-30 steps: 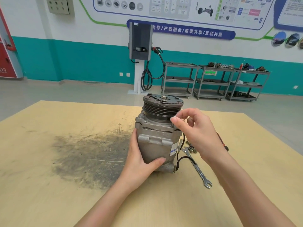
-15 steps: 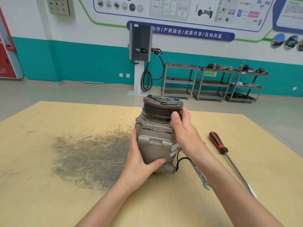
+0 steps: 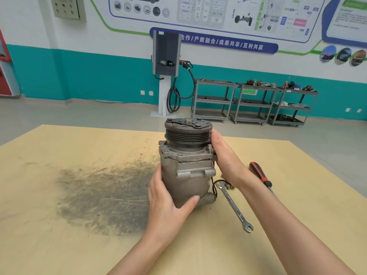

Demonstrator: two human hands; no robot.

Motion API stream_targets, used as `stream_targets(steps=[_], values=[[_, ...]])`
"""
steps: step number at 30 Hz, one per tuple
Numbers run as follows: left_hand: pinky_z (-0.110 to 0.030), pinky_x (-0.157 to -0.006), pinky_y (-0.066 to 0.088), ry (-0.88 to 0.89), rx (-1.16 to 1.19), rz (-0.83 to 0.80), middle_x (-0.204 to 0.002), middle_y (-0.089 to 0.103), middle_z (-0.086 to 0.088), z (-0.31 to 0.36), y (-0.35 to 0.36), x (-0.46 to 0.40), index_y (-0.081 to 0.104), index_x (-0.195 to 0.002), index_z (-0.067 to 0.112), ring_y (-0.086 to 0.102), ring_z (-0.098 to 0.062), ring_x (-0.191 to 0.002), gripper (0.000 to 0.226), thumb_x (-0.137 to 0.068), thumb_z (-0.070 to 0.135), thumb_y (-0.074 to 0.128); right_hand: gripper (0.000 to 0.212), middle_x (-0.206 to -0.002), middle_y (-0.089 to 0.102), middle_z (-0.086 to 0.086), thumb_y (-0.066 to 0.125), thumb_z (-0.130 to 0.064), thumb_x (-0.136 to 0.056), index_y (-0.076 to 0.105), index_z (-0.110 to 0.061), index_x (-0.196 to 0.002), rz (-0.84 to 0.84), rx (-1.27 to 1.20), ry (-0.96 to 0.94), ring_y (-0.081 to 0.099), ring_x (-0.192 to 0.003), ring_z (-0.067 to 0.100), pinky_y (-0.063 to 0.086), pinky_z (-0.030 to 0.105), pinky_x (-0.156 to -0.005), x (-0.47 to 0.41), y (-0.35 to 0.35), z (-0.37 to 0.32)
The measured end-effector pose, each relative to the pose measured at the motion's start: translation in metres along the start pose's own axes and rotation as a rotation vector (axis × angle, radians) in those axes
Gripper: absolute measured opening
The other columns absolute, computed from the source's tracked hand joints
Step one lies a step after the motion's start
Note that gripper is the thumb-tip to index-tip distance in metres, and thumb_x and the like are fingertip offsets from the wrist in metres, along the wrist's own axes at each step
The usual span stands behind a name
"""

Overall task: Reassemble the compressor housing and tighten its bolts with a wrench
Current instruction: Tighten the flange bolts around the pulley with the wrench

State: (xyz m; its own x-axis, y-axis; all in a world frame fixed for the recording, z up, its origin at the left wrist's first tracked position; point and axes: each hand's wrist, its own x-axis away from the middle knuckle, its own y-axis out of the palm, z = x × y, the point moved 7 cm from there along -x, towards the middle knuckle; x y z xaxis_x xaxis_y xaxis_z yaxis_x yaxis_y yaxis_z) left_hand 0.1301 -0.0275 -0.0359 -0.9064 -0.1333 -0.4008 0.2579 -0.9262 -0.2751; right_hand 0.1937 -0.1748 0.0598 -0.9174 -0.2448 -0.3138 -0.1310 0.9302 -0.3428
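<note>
A grey metal compressor (image 3: pixel 187 171) stands upright on the wooden table (image 3: pixel 59 245), its black grooved pulley (image 3: pixel 188 133) on top. My left hand (image 3: pixel 168 203) grips the lower body from the left, thumb across the front. My right hand (image 3: pixel 224 155) holds the right side at the pulley and flange; its fingers go behind the housing, out of sight. A bolt head sticks up from the flange next to that hand. A silver open-end wrench (image 3: pixel 234 207) lies on the table to the right of the compressor, under my right forearm.
A red-and-black screwdriver (image 3: pixel 260 174) lies further right on the table. A dark, scratched grease stain (image 3: pixel 103 195) spreads left of the compressor. Small loose parts (image 3: pixel 228 185) sit by the wrench head. Grey shelf carts (image 3: pixel 252 102) and a charging post stand at the far wall.
My right hand dropped from pinching at the flange near the pulley to flat against the compressor's right side. The compressor turned slightly. My left hand kept its grip.
</note>
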Motion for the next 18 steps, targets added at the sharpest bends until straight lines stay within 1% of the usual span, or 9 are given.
stream_targets(steps=[2, 3, 5, 7, 9, 12, 14, 16, 18], values=[[-0.031, -0.12, 0.02, -0.006, 0.024, 0.022, -0.153, 0.022, 0.015, -0.001, -0.003, 0.0, 0.002, -0.144, 0.047, 0.018, -0.004, -0.146, 0.107, -0.076, 0.034, 0.084, 0.071, -0.147, 0.045, -0.019, 0.03, -0.074, -0.088, 0.036, -0.036, -0.147, 0.02, -0.06, 0.013, 0.037, -0.137, 0.0, 0.026, 0.038, -0.119, -0.002, -0.001, 0.006], [-0.034, -0.121, 0.022, -0.006, 0.021, 0.027, -0.153, 0.024, 0.013, -0.002, -0.004, 0.0, 0.004, -0.144, 0.047, 0.02, -0.007, -0.146, 0.106, -0.077, 0.032, 0.084, 0.072, -0.147, 0.046, -0.015, 0.035, -0.072, -0.088, 0.036, -0.033, -0.147, 0.054, -0.095, 0.011, 0.039, -0.137, 0.004, 0.027, 0.042, -0.119, -0.002, -0.003, 0.008], [-0.037, -0.122, 0.023, 0.001, -0.007, 0.031, -0.153, 0.024, 0.011, -0.004, -0.004, -0.001, 0.004, -0.144, 0.045, 0.022, -0.01, -0.146, 0.105, -0.077, 0.031, 0.084, 0.065, -0.138, 0.054, -0.013, 0.046, -0.065, -0.086, 0.044, -0.027, -0.14, 0.161, -0.16, -0.008, 0.048, -0.129, 0.003, 0.035, 0.045, -0.114, 0.004, -0.009, 0.01], [-0.035, -0.122, 0.021, 0.01, -0.034, 0.025, -0.152, 0.023, 0.013, -0.005, -0.003, 0.0, 0.004, -0.144, 0.045, 0.021, -0.01, -0.146, 0.104, -0.078, 0.032, 0.083, 0.046, -0.129, 0.06, -0.013, 0.054, -0.053, -0.086, 0.051, -0.022, -0.12, 0.236, -0.232, -0.04, 0.055, -0.122, 0.001, 0.041, 0.045, -0.11, 0.013, -0.013, 0.011], [-0.028, -0.119, 0.019, 0.012, -0.054, 0.027, -0.15, 0.023, 0.014, -0.007, -0.003, -0.001, 0.004, -0.144, 0.044, 0.02, -0.009, -0.145, 0.104, -0.078, 0.031, 0.084, 0.035, -0.133, 0.057, -0.009, 0.059, -0.047, -0.09, 0.05, -0.017, -0.105, 0.229, -0.27, -0.062, 0.054, -0.125, 0.005, 0.041, 0.044, -0.11, 0.018, -0.011, 0.009], [-0.024, -0.115, 0.018, 0.012, -0.076, 0.04, -0.148, 0.024, 0.015, -0.009, -0.004, -0.002, 0.005, -0.144, 0.043, 0.022, -0.008, -0.143, 0.106, -0.076, 0.029, 0.085, 0.033, -0.131, 0.057, -0.013, 0.059, -0.042, -0.083, 0.053, -0.015, -0.1, 0.211, -0.262, -0.063, 0.053, -0.126, 0.006, 0.041, 0.044, -0.11, 0.02, -0.013, 0.004], [-0.025, -0.114, 0.019, 0.021, -0.085, 0.043, -0.148, 0.025, 0.016, -0.009, -0.004, -0.003, 0.006, -0.144, 0.043, 0.023, -0.008, -0.142, 0.106, -0.076, 0.029, 0.085, 0.026, -0.128, 0.06, -0.011, 0.058, -0.036, -0.088, 0.057, -0.013, -0.098, 0.193, -0.252, -0.061, 0.052, -0.128, 0.007, 0.041, 0.044, -0.11, 0.019, -0.013, 0.001], [-0.025, -0.113, 0.02, 0.023, -0.092, 0.043, -0.147, 0.025, 0.017, -0.01, -0.004, -0.003, 0.006, -0.144, 0.044, 0.024, -0.007, -0.141, 0.106, -0.075, 0.029, 0.086, 0.014, -0.126, 0.063, -0.008, 0.058, -0.026, -0.093, 0.058, -0.012, -0.095, 0.156, -0.237, -0.058, 0.052, -0.127, 0.005, 0.042, 0.039, -0.109, 0.018, -0.011, -0.002], [-0.025, -0.113, 0.02, 0.02, -0.097, 0.047, -0.146, 0.026, 0.017, -0.011, -0.003, -0.004, 0.007, -0.147, 0.041, 0.024, -0.009, -0.142, 0.108, -0.075, 0.028, 0.086, 0.012, -0.122, 0.065, -0.01, 0.058, -0.022, -0.095, 0.059, -0.01, -0.093, 0.13, -0.232, -0.058, 0.055, -0.122, -0.001, 0.045, 0.032, -0.106, 0.019, -0.011, -0.003]])
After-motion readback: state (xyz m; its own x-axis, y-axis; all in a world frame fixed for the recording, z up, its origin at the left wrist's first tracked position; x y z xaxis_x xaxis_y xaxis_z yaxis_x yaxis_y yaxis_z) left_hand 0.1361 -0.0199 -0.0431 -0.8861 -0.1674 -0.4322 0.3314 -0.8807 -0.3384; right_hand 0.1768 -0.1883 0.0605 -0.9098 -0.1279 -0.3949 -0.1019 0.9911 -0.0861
